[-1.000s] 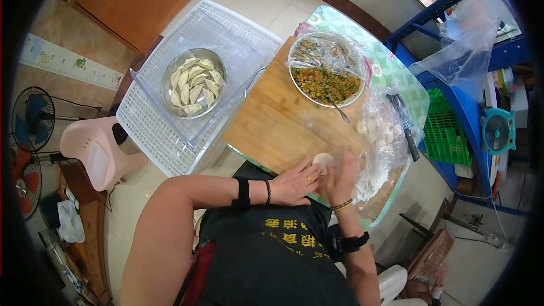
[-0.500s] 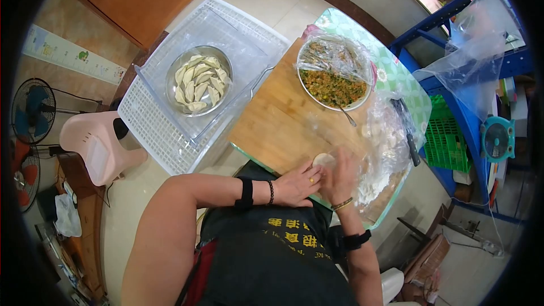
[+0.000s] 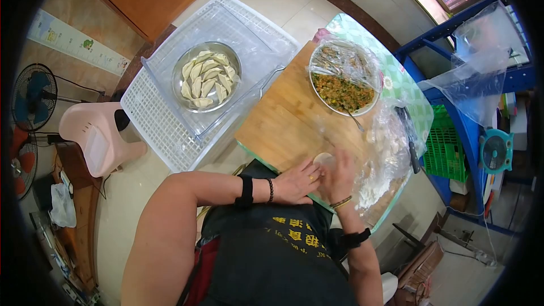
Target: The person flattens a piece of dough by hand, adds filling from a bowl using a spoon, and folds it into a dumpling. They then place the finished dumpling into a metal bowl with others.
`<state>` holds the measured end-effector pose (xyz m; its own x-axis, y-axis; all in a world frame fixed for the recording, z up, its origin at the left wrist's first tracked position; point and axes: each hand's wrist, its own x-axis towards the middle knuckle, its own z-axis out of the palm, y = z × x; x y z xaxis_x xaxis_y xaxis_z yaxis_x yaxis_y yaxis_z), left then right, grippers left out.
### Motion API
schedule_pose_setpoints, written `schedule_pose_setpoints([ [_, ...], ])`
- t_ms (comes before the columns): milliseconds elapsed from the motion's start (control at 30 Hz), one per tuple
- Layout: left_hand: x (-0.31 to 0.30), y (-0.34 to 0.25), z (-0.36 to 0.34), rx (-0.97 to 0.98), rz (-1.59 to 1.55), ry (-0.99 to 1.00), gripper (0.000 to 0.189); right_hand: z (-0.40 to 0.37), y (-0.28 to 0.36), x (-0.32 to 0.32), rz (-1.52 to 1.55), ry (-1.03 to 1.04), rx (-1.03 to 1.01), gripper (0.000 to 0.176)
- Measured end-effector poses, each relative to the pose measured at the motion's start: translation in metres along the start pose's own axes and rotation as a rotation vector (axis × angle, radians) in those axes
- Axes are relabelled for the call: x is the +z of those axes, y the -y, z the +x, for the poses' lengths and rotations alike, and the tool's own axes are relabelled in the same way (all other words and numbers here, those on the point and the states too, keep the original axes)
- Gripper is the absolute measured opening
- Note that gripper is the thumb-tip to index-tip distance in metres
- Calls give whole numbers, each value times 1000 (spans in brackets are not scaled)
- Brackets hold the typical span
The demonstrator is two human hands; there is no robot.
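A pale round dough wrapper [image 3: 324, 160] lies near the front edge of the wooden board [image 3: 277, 119]. At its near left edge, my left hand [image 3: 297, 184] has its fingertips on the dough, apparently gripping the rim. My right hand [image 3: 339, 175] is just to the right, over the board and against the wrapper's side. Motion smears its fingers, and a faint streak in front of them cannot be made out. Farther back on the board stands a bowl of chopped filling [image 3: 343, 92], partly covered with plastic wrap, with a spoon handle sticking out.
Left of the board, a steel bowl [image 3: 235, 82] of folded dumplings sits on a clear lid over a white basket [image 3: 153, 130]. On the right are loose flour [image 3: 374, 190], crumpled plastic [image 3: 385, 130] and a black-handled knife [image 3: 415, 158]. Blue shelving [image 3: 447, 153] stands beyond.
The view has shifted slightly, so the bowls appear a little farther right. Both hands stay at the dough wrapper, with the right hand still blurred by motion.
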<state>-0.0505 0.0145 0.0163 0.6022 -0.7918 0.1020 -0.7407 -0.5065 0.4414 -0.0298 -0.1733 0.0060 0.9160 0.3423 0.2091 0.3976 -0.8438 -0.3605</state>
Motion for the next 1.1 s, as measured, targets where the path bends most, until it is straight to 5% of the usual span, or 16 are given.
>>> schedule_pose_setpoints([
  [133,9,4,-8,16,-38,18,66,3,5,17,-106,33,-5,77],
  [300,2,8,-5,-2,-108,0,69,27,-29,20,156,-128,350,69],
  [500,4,6,-8,-48,-2,35,69,4,9,9,34,46,2,63],
  [667,2,8,-15,-30,-36,-25,69,12,9,23,-95,32,200,64],
  [733,-1,12,-12,-38,-26,-11,70,30,-21,26,143,-127,300,64],
  [867,-6,11,-15,-87,37,-16,73,21,-4,4,247,-41,253,65],
  [933,-4,11,-17,-86,35,48,73,13,17,5,-29,87,-34,69],
  [1100,7,14,-21,-73,5,-11,73,27,3,26,-120,16,138,75],
])
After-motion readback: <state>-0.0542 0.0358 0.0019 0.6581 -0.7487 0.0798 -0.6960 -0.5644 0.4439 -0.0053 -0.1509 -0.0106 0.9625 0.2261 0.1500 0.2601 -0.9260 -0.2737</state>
